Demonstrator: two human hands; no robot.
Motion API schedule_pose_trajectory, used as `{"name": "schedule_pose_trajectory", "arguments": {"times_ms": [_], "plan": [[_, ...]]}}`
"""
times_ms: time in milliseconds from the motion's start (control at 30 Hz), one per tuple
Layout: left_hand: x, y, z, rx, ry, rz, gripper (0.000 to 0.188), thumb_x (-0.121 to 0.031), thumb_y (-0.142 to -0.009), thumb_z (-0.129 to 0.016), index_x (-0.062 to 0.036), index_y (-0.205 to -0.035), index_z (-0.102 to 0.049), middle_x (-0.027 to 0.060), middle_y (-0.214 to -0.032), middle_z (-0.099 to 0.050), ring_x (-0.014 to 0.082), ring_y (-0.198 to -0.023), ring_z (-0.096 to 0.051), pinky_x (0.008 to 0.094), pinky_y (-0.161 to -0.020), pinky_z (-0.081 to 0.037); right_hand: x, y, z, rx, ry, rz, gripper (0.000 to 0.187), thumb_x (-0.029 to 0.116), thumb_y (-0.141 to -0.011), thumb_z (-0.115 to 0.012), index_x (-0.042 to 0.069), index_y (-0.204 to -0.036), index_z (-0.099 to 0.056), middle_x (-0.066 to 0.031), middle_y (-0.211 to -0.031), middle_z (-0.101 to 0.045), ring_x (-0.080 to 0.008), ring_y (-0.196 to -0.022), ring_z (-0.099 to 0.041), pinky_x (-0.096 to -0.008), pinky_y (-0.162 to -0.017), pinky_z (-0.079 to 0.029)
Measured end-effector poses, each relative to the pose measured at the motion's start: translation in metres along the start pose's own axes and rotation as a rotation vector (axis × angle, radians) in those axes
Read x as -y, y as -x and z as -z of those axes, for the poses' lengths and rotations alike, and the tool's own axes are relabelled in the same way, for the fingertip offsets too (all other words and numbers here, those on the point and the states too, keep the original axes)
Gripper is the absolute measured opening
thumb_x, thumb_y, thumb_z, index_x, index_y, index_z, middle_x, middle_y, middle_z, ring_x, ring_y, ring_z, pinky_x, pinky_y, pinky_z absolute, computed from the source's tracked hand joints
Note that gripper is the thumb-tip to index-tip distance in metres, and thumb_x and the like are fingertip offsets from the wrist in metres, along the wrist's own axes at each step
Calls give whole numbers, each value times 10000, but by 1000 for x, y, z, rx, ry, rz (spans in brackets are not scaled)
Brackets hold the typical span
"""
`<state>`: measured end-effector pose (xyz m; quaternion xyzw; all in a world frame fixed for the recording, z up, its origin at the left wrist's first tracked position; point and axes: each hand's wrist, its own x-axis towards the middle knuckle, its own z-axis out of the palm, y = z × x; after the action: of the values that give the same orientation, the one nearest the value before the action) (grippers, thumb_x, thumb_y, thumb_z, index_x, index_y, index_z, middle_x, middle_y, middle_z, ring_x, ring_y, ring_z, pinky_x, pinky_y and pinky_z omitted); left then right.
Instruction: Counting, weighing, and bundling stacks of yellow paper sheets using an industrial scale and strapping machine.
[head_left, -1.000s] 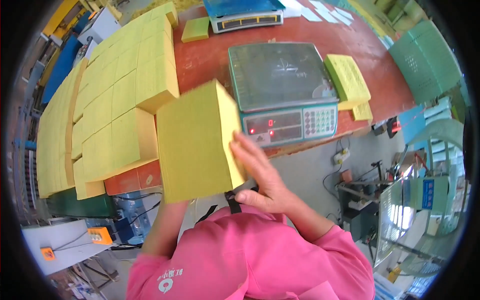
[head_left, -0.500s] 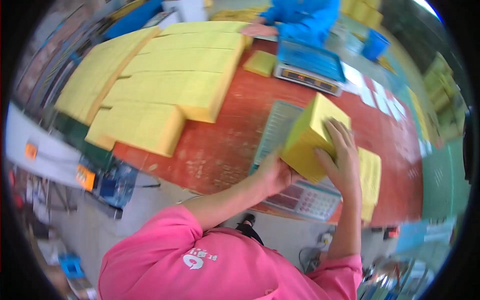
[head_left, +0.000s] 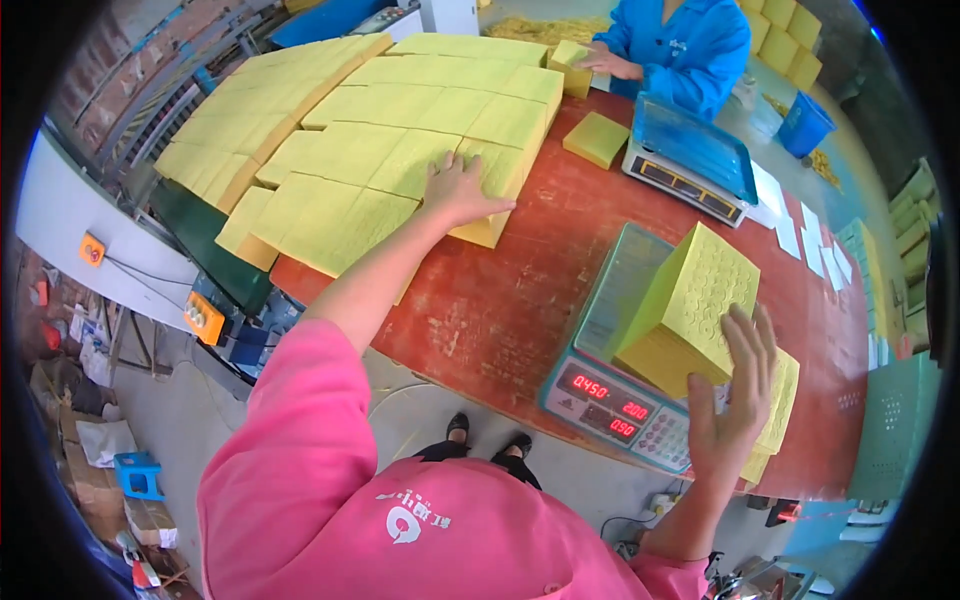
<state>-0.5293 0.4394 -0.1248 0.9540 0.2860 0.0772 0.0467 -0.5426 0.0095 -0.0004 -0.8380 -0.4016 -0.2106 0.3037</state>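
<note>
A tall block of stacked yellow paper [head_left: 700, 290], its face pressed with round marks, stands on a pale green digital scale [head_left: 575, 395] with its red display lit. Beside that block's near right corner is my right hand [head_left: 738, 395], fingers apart and holding nothing; whether a fingertip touches the paper I cannot tell. To the left, my left hand [head_left: 463, 190] lies spread on the near right corner of the rows of yellow paper stacks [head_left: 330, 220]. Its thumb reaches over the edge of the end stack.
Across the red table [head_left: 470, 330], a person in blue [head_left: 690, 50] holds a small yellow stack [head_left: 570, 68]. Nearby are a second scale [head_left: 690, 170] with a blue tray, a single yellow stack [head_left: 597, 138] and white paper slips [head_left: 790, 240]. More yellow paper [head_left: 782, 400] sits right of my scale.
Both hands have let go of the yellow paper block, which now rests on the scale. My left hand has moved up and left onto the rows; my right has drawn back slightly.
</note>
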Motion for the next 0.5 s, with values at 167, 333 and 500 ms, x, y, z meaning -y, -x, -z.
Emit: {"name": "schedule_pose_trajectory", "arguments": {"times_ms": [167, 333, 500], "plan": [[14, -7, 5, 205, 57, -173, 1001, -627, -688, -678, -23, -1436, -401, 246, -1477, -388, 383, -1406, -311, 454, -1160, -247, 49, 8, -40, 148, -159, -50, 515, 85, -731, -725, 29, -1228, -602, -160, -1305, -573, -414, -1311, -439, -493, -1078, -334], [40, 15, -1, -38, 115, -564, 771, -551, -633, -738, -25, -1176, -586, 184, -1181, -575, 363, -1098, -532, 460, -954, -425, 100, -1, -94, 319, -363, 41, 544, 98, -729, -738, 42, -1248, -588, -163, -1347, -536, -399, -1304, -441, -470, -1071, -347], [-1, 99, 12, -245, 417, -991, 540, -478, -666, -747, -51, -963, -603, 170, -1051, -597, 344, -1016, -553, 498, -830, -463, 100, -27, -157, 222, -375, -55, 566, 111, -755, -709, 46, -1298, -560, -204, -1390, -497, -403, -1305, -442, -465, -1083, -360]]}}
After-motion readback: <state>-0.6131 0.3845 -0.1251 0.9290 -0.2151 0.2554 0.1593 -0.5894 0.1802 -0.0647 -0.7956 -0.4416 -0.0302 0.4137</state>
